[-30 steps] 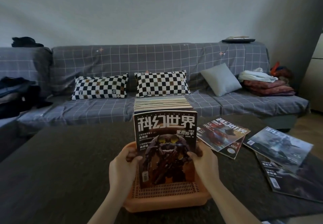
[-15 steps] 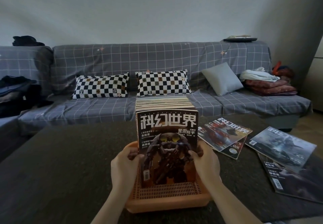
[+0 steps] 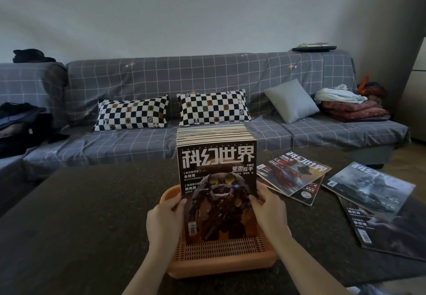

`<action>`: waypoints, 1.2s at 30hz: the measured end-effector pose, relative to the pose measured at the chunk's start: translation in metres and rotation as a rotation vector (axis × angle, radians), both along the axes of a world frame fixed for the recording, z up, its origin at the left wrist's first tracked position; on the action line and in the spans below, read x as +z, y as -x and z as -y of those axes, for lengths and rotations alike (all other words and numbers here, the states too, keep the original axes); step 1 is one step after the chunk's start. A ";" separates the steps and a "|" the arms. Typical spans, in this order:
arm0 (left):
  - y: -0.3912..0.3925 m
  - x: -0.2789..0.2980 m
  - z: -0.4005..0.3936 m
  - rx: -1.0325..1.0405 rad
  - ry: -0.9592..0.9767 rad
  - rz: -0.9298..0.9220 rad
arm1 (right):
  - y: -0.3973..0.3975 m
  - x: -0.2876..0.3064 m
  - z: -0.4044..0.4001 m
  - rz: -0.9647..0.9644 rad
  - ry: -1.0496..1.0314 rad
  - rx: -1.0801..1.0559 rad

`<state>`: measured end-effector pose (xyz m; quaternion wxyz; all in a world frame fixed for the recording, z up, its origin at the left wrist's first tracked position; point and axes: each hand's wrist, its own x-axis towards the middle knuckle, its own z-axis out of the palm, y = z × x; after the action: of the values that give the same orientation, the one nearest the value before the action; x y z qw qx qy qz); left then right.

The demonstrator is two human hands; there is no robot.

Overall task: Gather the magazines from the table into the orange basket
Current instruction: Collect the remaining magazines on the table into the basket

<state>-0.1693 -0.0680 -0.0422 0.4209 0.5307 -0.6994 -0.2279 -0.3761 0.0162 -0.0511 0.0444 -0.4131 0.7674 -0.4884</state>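
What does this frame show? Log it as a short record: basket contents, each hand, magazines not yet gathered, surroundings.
basket: orange basket on the dark table, holding an upright row of magazines
front cover: front magazine faces the camera, robot artwork
left hand: left hand grips the front magazine's left edge
right hand: right hand grips its right edge
not yet gathered: loose magazines lying flat on the table, right of the basket
surroundings: grey checked sofa with two chequered cushions

Left hand (image 3: 164,220) and right hand (image 3: 268,209) reach forward side by side, fingers curled, each gripping something
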 end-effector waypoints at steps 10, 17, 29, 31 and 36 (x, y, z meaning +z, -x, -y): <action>0.003 0.008 -0.013 0.090 0.041 -0.228 | 0.009 0.001 -0.005 0.065 -0.008 -0.018; 0.032 0.020 -0.047 -0.177 0.055 -0.229 | 0.028 0.011 -0.023 0.109 0.027 -0.033; 0.176 0.018 -0.079 -0.531 -0.283 -0.145 | 0.097 0.005 -0.079 0.122 0.009 -0.061; 0.203 0.014 -0.075 -0.546 -0.329 -0.102 | 0.116 -0.001 -0.084 0.126 -0.005 -0.075; 0.277 0.004 -0.045 -0.546 -0.461 0.032 | 0.165 -0.017 -0.077 0.143 -0.059 -0.112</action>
<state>-0.4465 -0.0234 -0.0384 0.2027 0.4088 -0.7522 -0.4753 -0.5407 0.0933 -0.0678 0.0838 -0.3324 0.7980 -0.4956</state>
